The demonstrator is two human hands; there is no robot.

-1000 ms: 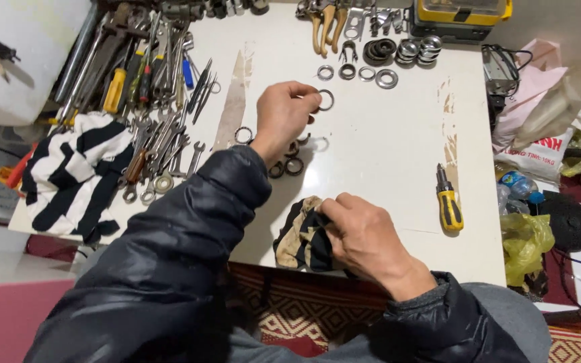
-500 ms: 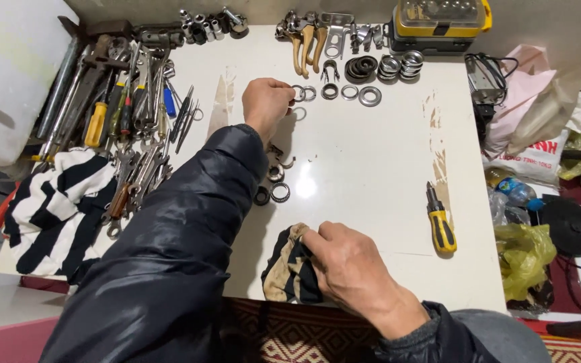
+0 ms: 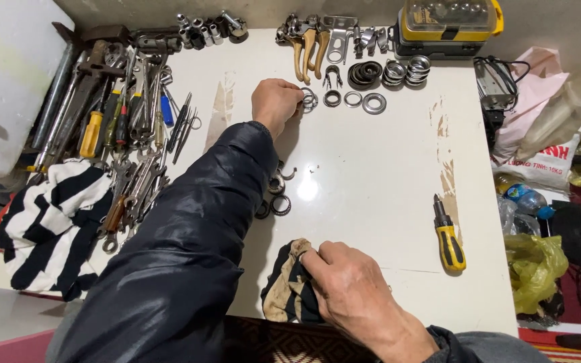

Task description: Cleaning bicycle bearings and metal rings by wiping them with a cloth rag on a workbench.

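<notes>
My left hand [image 3: 276,102] reaches far across the white table [image 3: 371,175], fingers closed on a thin metal ring [image 3: 308,99] beside a row of other rings [image 3: 354,101]. My right hand [image 3: 351,282] rests near the front edge, gripping a crumpled tan and black rag [image 3: 289,288]. A few bearing rings [image 3: 278,202] lie on the table beside my left sleeve.
Wrenches, pliers and screwdrivers [image 3: 122,128] are piled at the left above a black-and-white striped cloth [image 3: 48,228]. Stacked bearings [image 3: 398,70], brake levers [image 3: 307,44] and a yellow case [image 3: 448,23] line the far edge. A yellow-handled screwdriver [image 3: 448,238] lies right. Bags [image 3: 546,134] crowd the right side.
My left hand has carried the ring from mid-table out to the row of rings at the far side. My right hand stays on the rag.
</notes>
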